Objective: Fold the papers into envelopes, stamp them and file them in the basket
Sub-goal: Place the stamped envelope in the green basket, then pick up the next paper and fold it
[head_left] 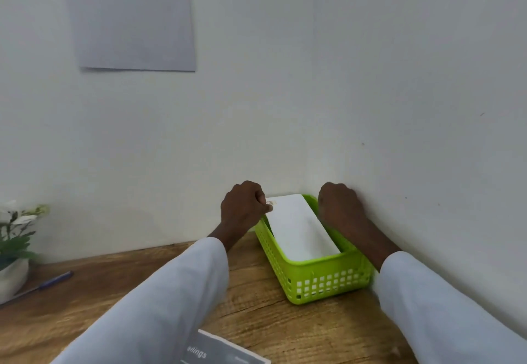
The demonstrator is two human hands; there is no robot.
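At the desk's far right corner, your left hand [245, 207] pinches the white envelope [299, 227] lying tilted in the green basket [322, 281], right hand's [340, 207] grip hidden; careless release could leave it propped on the rim.

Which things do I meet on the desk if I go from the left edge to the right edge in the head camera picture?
Potted plant → blue pen → left hand → white envelope in the green basket → right hand. The printed card at the bottom edge overlaps the left sleeve, so I leave it out.
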